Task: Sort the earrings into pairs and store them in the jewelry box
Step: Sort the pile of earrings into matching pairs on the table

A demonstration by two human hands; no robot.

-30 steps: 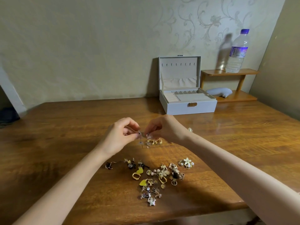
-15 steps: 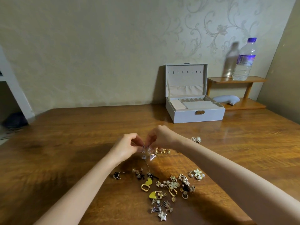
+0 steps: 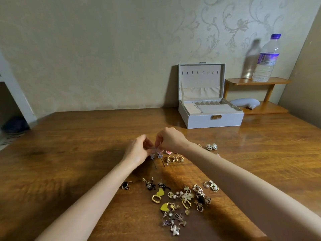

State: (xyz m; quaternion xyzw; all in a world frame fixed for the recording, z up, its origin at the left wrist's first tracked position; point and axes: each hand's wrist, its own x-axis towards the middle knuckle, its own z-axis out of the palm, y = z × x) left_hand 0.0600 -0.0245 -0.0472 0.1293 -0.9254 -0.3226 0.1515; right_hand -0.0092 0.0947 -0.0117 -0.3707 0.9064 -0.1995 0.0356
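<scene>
My left hand [image 3: 137,150] and my right hand [image 3: 169,139] meet over the table's middle, each pinching one of two pale lilac drop earrings [image 3: 156,154] that hang side by side just above the wood. Right beside them lies a pair of gold chain hoops [image 3: 175,158], and farther right a pair of oval cameo studs [image 3: 212,146]. A loose heap of mixed earrings [image 3: 180,199] is spread near the front edge, with yellow hearts, pearls and a silver star among them. The grey jewelry box [image 3: 211,119] stands open at the back.
A wooden table [image 3: 69,153] carries everything. Right of the box, a small wooden shelf [image 3: 257,81] holds a water bottle [image 3: 266,60], with a grey curved object [image 3: 245,102] on its lower level. A wall runs behind.
The view has tilted up, so the hands and earrings sit lower in frame. Both hands have lowered the lilac earrings toward the table beside the gold hoops.
</scene>
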